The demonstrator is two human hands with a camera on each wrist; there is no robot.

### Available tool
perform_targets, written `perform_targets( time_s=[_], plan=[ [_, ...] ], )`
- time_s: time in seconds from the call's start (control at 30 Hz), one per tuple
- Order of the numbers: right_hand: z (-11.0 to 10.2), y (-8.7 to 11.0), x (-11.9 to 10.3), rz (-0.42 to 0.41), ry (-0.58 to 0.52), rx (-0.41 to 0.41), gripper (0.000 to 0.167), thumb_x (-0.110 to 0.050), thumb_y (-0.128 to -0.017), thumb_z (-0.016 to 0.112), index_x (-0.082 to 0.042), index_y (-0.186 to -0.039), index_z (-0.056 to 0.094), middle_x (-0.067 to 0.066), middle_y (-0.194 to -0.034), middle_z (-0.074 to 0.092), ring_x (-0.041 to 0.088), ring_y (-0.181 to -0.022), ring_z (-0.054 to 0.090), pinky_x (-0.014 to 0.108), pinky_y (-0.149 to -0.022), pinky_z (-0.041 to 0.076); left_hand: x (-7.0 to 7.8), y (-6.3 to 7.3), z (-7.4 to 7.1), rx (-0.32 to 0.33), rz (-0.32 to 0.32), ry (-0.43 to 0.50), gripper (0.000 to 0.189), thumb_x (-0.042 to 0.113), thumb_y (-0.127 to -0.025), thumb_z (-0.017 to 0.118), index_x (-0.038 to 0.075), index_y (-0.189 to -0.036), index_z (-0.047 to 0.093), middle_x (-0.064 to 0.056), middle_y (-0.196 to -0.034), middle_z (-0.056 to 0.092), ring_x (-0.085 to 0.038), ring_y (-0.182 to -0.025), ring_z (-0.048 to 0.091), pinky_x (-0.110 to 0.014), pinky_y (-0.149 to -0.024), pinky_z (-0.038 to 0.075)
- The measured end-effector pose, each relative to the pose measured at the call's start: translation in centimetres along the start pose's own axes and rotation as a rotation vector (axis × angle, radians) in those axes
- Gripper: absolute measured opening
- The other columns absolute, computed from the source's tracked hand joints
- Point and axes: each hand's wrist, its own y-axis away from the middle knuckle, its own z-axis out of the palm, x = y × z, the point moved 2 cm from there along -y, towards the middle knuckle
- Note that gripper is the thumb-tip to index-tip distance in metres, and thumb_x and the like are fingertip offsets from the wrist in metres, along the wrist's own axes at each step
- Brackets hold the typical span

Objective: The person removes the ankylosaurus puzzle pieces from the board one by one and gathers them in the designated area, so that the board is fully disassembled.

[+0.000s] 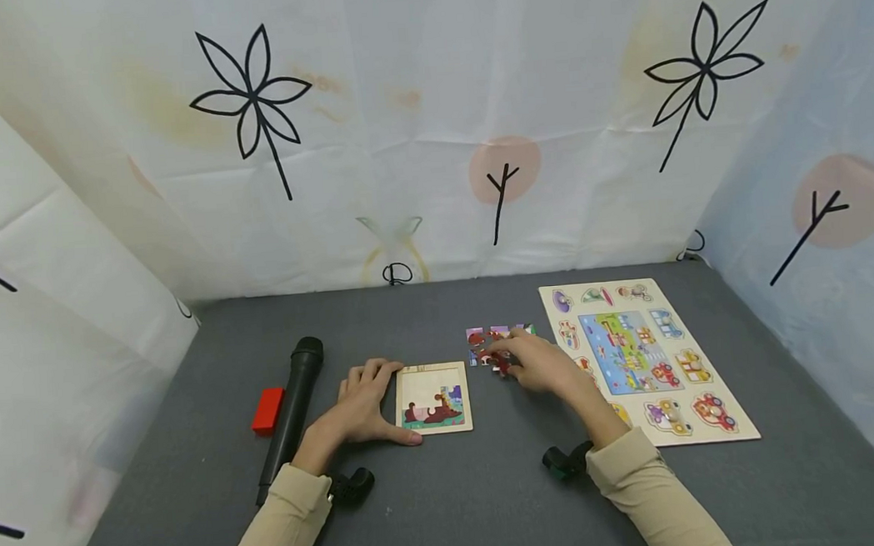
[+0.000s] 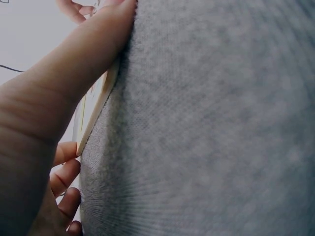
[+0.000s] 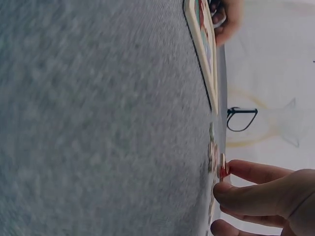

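A small square wooden puzzle tray (image 1: pixel 435 429) lies on the table, its lower part filled with a brown, green and purple picture. My left hand (image 1: pixel 366 403) holds it by the left side, thumb at the near edge and a finger at the far corner; a finger (image 2: pixel 66 152) touches that corner in the left wrist view. To the tray's right, my right hand (image 1: pixel 536 363) reaches over several loose jigsaw pieces (image 1: pixel 475 337). Between thumb and fingers it pinches a red puzzle piece (image 3: pixel 223 167), seen edge-on in the right wrist view. The hand partly covers the other pieces.
At right lies a large wooden picture board (image 1: pixel 739 421) with colourful toy shapes, close under the right forearm. A black microphone (image 1: pixel 291 415) and a red block (image 1: pixel 267 410) lie left of the left hand. Printed cloth walls (image 1: pixel 416 182) surround the grey table.
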Motion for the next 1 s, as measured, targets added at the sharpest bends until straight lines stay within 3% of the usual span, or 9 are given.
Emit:
perform_targets(
  time_s=[0.13,0.23,0.37,0.43,0.6,0.73,1.0],
  plan=[
    [0.1,0.0,0.6,0.022,0.008,-0.006,0.041,0.0,-0.097,0.064,-0.015,-0.135,0.067,0.026,-0.142,0.054,0.044,-0.126,0.059,0.049,-0.085,0.052,-0.1,0.0,0.0,-0.001,-0.001,-0.005,0.117,0.067,-0.061,0.09,0.021,-0.155,0.039,-0.012,-0.155,0.037,-0.041,-0.135,0.034,-0.065,-0.112,0.029],
    [0.2,-0.2,0.9,0.035,0.019,-0.008,0.041,0.0,-0.097,0.064,-0.014,-0.135,0.067,0.028,-0.147,0.051,0.047,-0.132,0.055,0.054,-0.091,0.053,0.0,0.0,0.0,-0.001,-0.002,-0.003,0.117,0.067,-0.061,0.09,0.021,-0.155,0.039,-0.012,-0.155,0.037,-0.041,-0.135,0.034,-0.065,-0.112,0.029],
    [0.4,-0.6,1.2,0.047,0.032,-0.007,0.041,0.0,-0.097,0.065,-0.013,-0.136,0.067,0.025,-0.141,0.055,0.043,-0.123,0.06,0.052,-0.088,0.054,0.0,0.0,0.0,0.0,-0.003,-0.006,0.117,0.067,-0.061,0.09,0.02,-0.155,0.039,-0.012,-0.154,0.037,-0.041,-0.135,0.034,-0.065,-0.112,0.029],
    [0.4,-0.8,1.3,0.053,0.031,-0.007,0.041,-0.001,-0.097,0.065,-0.012,-0.136,0.066,0.022,-0.131,0.059,0.037,-0.108,0.064,0.047,-0.081,0.053,0.0,0.0,0.0,-0.001,-0.002,-0.006,0.117,0.067,-0.061,0.09,0.02,-0.155,0.039,-0.013,-0.154,0.037,-0.041,-0.135,0.035,-0.065,-0.111,0.029],
    [0.5,-1.1,1.5,0.046,0.026,0.01,0.046,-0.001,-0.095,0.067,-0.012,-0.14,0.063,0.017,-0.118,0.061,0.025,-0.088,0.057,0.04,-0.072,0.048,0.0,0.0,0.1,0.0,0.004,-0.006,0.117,0.068,-0.061,0.09,0.02,-0.155,0.039,-0.014,-0.154,0.037,-0.041,-0.134,0.035,-0.065,-0.111,0.03],
    [0.6,-1.1,1.6,0.044,0.013,0.033,0.049,-0.003,-0.095,0.068,-0.011,-0.143,0.061,0.019,-0.125,0.061,0.028,-0.095,0.062,0.044,-0.078,0.052,-0.1,-0.1,0.1,0.004,0.006,-0.01,0.117,0.068,-0.061,0.09,0.019,-0.154,0.039,-0.014,-0.154,0.038,-0.041,-0.134,0.035,-0.065,-0.11,0.03],
    [0.8,-1.1,1.5,0.028,0.026,0.055,0.039,-0.017,-0.096,0.073,-0.011,-0.134,0.068,0.019,-0.128,0.062,0.035,-0.105,0.064,0.051,-0.085,0.054,-0.1,-0.1,0.1,0.008,0.007,-0.009,0.117,0.068,-0.06,0.09,0.02,-0.154,0.04,-0.013,-0.154,0.038,-0.041,-0.134,0.035,-0.065,-0.11,0.03]
  ],
)
